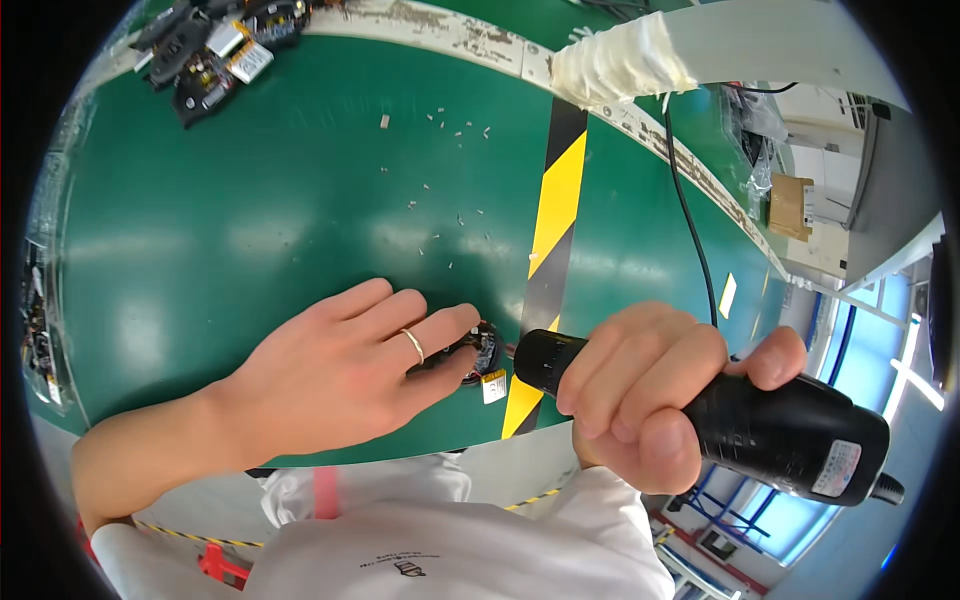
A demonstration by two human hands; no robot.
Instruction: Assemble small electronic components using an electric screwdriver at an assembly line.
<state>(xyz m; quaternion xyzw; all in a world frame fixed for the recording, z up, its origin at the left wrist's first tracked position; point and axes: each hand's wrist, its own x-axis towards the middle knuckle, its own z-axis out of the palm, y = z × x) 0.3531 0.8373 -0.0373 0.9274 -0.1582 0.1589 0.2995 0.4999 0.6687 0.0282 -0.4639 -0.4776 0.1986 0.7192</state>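
My right hand (pixel 645 385) is wrapped round a black electric screwdriver (pixel 785 435), held nearly level with its nose pointing left. Its tip end reaches the edge of a small dark round circuit-board assembly (pixel 487 343); whether it touches a screw cannot be made out. My left hand (pixel 340 365), with a ring on one finger, lies palm down and grips that assembly against the green tabletop, thumb and fingers hiding much of it. A small silver battery (pixel 494 388) with a yellow edge hangs out beside the assembly, near the table's front edge.
Tiny loose pieces (pixel 460 220) are scattered over the green table (pixel 230 200). Black-and-yellow tape (pixel 558 200) crosses it. Dark assemblies with batteries (pixel 215 65) are piled at the far left. A wrapped post (pixel 625 65) and a black cable (pixel 690 210) stand at the right.
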